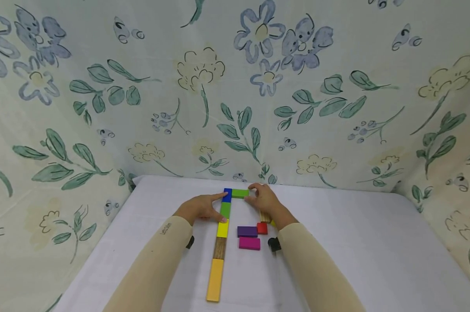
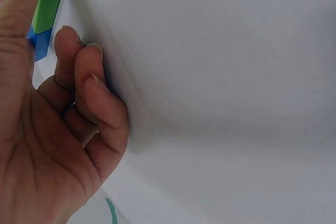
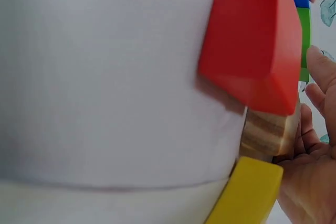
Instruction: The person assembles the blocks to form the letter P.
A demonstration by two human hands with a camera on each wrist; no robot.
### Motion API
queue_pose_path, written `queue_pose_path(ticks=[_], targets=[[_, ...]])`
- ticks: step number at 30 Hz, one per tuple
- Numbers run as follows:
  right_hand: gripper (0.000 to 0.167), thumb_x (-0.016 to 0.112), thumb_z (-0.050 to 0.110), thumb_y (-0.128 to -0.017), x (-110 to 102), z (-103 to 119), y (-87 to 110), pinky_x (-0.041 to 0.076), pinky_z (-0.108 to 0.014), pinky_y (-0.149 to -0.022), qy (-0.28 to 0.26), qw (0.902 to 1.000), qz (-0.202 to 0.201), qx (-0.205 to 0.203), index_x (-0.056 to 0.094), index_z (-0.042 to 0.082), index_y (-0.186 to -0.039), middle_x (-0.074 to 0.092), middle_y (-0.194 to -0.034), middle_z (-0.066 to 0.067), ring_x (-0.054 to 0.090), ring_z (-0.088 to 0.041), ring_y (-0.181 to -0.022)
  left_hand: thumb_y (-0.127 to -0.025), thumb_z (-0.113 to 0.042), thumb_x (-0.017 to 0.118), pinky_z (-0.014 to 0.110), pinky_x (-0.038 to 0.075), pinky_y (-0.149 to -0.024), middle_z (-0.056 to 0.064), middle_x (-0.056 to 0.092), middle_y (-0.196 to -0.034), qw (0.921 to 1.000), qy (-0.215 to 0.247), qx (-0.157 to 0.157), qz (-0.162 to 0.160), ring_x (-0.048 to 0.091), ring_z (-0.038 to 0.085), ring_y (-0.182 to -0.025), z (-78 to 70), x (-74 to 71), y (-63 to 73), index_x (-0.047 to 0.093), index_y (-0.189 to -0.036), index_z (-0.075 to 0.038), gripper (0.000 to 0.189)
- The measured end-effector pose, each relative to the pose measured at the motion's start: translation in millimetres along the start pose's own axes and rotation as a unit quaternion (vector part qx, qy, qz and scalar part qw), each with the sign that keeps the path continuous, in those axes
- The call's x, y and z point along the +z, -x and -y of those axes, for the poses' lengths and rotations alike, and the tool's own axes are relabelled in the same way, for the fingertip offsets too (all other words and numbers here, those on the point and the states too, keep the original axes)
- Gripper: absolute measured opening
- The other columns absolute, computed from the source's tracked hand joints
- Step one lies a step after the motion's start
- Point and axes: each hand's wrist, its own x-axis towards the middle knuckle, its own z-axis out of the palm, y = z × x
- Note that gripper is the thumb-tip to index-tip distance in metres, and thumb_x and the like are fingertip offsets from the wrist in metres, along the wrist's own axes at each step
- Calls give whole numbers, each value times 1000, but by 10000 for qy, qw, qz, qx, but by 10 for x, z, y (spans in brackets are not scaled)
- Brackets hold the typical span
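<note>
A straight row of blocks runs away from me: an orange-yellow plank (image 1: 215,281), a brown wood-grain block (image 1: 219,248), a yellow block (image 1: 222,230), a green block (image 1: 225,210) and a blue block (image 1: 228,199) at the far end. My left hand (image 1: 199,207) spans it from the left, index fingertip at the blue block and thumb at the yellow one; its other fingers are curled in the left wrist view. Another green block (image 1: 240,193) extends rightward from the blue one. My right hand (image 1: 267,201) pinches its right end between thumb and index finger.
Right of the row lie a purple block (image 1: 247,232), a magenta block (image 1: 249,244) and a red block (image 1: 262,228). A striped wooden block (image 3: 265,132) and a yellow piece (image 3: 247,192) sit below my right hand. A floral cloth (image 1: 203,99) hangs behind the white table (image 1: 375,251).
</note>
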Motion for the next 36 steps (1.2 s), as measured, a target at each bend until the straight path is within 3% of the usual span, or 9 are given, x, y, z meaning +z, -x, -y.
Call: queue_pose_path(ticks=[8, 12, 17, 21, 25, 28, 32, 36], targets=[[52, 67, 42, -98, -37, -98, 25, 50, -44, -96, -370, 9992, 74, -122, 54, 21, -144, 59, -125, -11, 55, -26, -109, -67, -60, 90, 31, 38, -59, 0, 47, -66, 9998, 135, 105, 83, 42, 18, -53, 7, 10, -4, 27, -153, -61, 107], [52, 66, 40, -99, -118, -128, 105, 49, -46, -104, -811, 9963, 280, -101, 51, 22, -146, 60, -132, -12, 56, -29, -119, -66, -61, 90, 30, 37, -57, -1, 46, -64, 9997, 172, 127, 117, 42, 17, -52, 9, 22, 6, 27, -153, -61, 107], [51, 66, 36, -99, -256, -167, 237, 51, -45, -103, -1035, 9935, 455, -154, 51, 23, -146, 60, -132, -10, 56, -29, -120, -66, -59, 91, 31, 37, -56, 1, 47, -65, 9998, 198, 30, 24, 42, 18, -52, -5, 0, 40, 28, -152, -63, 107], [46, 69, 34, -97, -349, -231, 326, 54, -39, -96, -688, 9959, 532, -239, 57, 20, -139, 60, -128, -10, 57, -26, -114, -67, -60, 90, 31, 39, -58, 2, 52, -73, 9999, 92, -4, -44, 43, 18, -53, -6, -18, 62, 27, -152, -62, 106], [41, 71, 28, -95, -433, -307, 399, 55, -37, -90, -278, 9971, 638, -321, 61, 17, -134, 61, -123, -11, 58, -25, -106, -67, -61, 90, 32, 41, -60, 5, 64, -100, 9999, 12, 13, -100, 44, 18, -53, 0, -21, 63, 27, -153, -62, 106], [46, 68, 21, -94, -475, -336, 457, 54, -42, -95, -6, 9946, 1007, -250, 59, 20, -139, 60, -128, -13, 57, -26, -107, -66, -61, 90, 32, 41, -62, 8, 60, -123, 9999, 45, 13, -137, 45, 18, -54, 3, -16, 62, 29, -152, -61, 106], [54, 67, 17, -91, -482, -351, 530, 50, -51, -104, 439, 9884, 1436, -240, 57, 22, -144, 57, -136, -17, 57, -28, -113, -66, -60, 91, 33, 41, -63, 9, 57, -130, 9999, 98, 11, -140, 45, 18, -55, 4, -10, 66, 30, -152, -61, 106], [50, 71, 20, -91, -455, -366, 590, 50, -52, -104, 477, 9886, 1414, -176, 59, 20, -139, 58, -135, -16, 57, -28, -114, -66, -59, 91, 33, 41, -63, 9, 57, -131, 9998, 130, 25, -130, 45, 18, -55, 3, -1, 71, 30, -152, -61, 106]])
